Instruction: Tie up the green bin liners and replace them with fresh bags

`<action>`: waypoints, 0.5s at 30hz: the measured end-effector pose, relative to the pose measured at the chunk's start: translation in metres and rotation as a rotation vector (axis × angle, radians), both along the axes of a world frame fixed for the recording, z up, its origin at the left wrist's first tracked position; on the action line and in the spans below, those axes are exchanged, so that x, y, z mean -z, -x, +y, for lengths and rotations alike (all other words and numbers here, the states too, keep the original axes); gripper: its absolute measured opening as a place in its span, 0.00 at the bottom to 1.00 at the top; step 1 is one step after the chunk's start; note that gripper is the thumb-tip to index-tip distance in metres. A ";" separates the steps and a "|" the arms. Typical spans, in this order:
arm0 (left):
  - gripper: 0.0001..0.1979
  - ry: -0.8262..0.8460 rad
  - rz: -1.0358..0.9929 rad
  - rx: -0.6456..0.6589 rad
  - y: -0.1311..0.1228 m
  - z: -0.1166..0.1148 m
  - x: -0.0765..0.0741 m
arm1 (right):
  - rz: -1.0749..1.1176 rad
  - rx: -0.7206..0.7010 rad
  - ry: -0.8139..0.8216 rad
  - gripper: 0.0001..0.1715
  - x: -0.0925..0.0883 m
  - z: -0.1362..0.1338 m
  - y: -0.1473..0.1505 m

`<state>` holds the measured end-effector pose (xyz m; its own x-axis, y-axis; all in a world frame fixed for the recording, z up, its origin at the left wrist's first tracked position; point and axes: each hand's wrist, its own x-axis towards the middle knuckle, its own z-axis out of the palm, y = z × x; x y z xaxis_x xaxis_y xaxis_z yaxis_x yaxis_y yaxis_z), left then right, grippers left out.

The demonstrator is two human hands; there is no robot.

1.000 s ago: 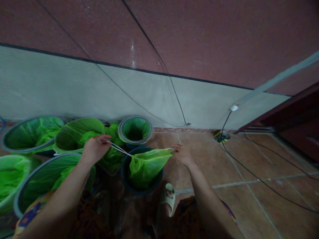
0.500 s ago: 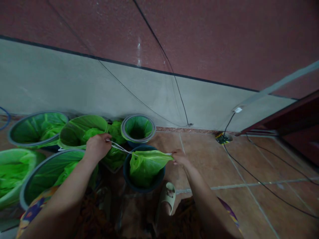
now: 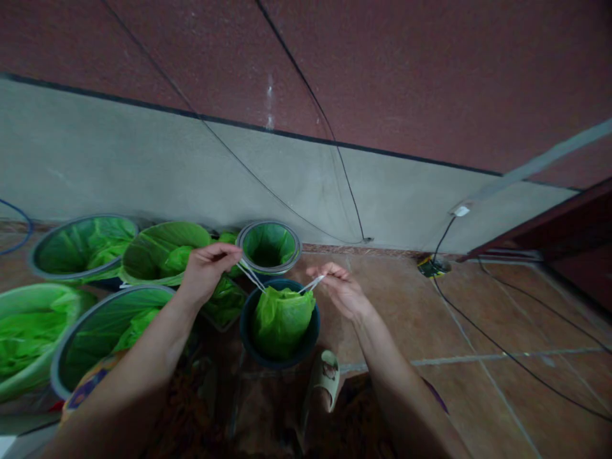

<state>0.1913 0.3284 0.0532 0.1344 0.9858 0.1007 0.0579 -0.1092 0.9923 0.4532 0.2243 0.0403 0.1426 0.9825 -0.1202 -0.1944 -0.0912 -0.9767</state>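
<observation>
Bulging inside dark bucket, green bag, underside hidden.

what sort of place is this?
Probably a utility area in a home or small workshop, can't tell which: green-lined tubs grouped by a two-tone wall, tiled floor.

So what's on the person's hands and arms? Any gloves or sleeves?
The left hand and right hand look bare: no gloves or watch that I can see. No sleeves show on the left forearm or right forearm. Purple-and-yellow patterned cloth shows beside the left one.
</observation>
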 end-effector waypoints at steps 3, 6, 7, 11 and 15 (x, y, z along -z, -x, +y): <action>0.11 0.120 -0.245 0.183 -0.024 -0.016 -0.006 | 0.109 -0.008 -0.096 0.16 -0.011 0.007 0.023; 0.10 0.207 -0.368 0.276 -0.042 -0.025 -0.006 | 0.126 0.064 -0.031 0.21 -0.005 0.015 0.040; 0.10 0.224 -0.393 0.275 -0.046 -0.026 -0.005 | 0.084 0.045 0.024 0.22 -0.001 0.016 0.045; 0.13 0.262 -0.407 0.278 -0.055 -0.023 0.005 | -0.181 -0.238 0.172 0.24 0.014 0.015 0.062; 0.20 0.267 -0.394 0.311 -0.066 -0.019 0.023 | -0.090 -0.270 0.130 0.23 0.013 0.015 0.063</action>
